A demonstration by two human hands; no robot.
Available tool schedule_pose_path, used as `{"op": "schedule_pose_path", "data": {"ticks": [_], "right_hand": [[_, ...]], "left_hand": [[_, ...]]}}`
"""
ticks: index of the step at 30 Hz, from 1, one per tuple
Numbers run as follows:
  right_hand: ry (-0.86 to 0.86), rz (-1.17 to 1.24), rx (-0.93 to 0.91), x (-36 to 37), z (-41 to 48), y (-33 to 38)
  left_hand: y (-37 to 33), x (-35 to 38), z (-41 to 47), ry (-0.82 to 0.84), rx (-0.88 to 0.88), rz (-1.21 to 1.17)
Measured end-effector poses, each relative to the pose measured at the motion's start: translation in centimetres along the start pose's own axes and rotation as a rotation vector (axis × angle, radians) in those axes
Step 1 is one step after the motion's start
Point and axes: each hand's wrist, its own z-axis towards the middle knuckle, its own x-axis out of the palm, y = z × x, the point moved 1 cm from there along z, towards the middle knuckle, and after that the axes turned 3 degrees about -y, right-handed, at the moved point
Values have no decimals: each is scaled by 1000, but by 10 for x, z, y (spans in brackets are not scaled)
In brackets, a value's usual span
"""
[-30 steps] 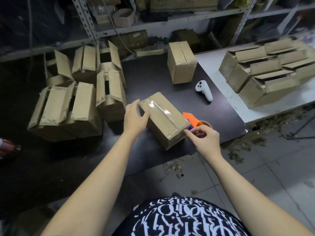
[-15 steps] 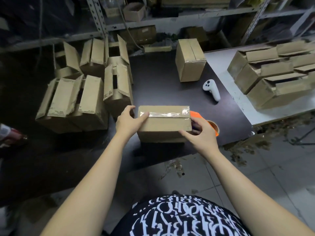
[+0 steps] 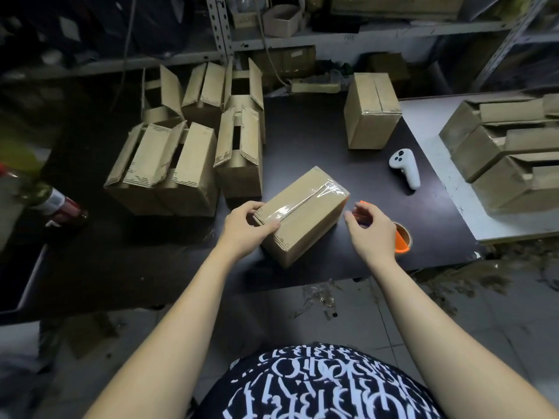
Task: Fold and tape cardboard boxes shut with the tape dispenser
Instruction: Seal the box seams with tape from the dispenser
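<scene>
A closed cardboard box [image 3: 305, 219] lies diagonally on the dark table [image 3: 317, 140], with clear tape along its top seam. My left hand [image 3: 246, 226] grips its near-left end, thumb on the taped top. My right hand [image 3: 370, 229] hovers just right of the box, fingers curled and apart, holding nothing. Behind and under that hand lies the orange tape dispenser [image 3: 403, 240] on the table, mostly hidden by the hand.
Several open-flapped boxes [image 3: 169, 167] crowd the table's left. A sealed box [image 3: 370, 110] stands at the back. A white controller [image 3: 405, 167] lies to the right. More open boxes [image 3: 508, 152] sit on a white table. A bottle [image 3: 51, 204] lies at far left.
The box has been turned from square-on to a diagonal, its far end swung right. My right hand has come off the box's right end and now hangs beside it.
</scene>
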Motion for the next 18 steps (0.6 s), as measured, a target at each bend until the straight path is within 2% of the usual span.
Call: {"op": "schedule_pose_path", "data": {"ticks": [4,7,10,14,18], "right_hand": [[-80,-286,107,-19,1,-25],[-31,-437,217,-29,-1,-39],[88,-600,174,-29,0,-45],[156,-806,76,-25,6,-48],[193,-780,128,-25,10,-55]], "left_hand": [[-11,17,-13,-30,-32,24],[-21,33,-18,-41,-77,38],[-32,49,-21,-17,-119,49],[-45,69,-26,28,-128,97],[-56,78,-32,21,-88,155]]}}
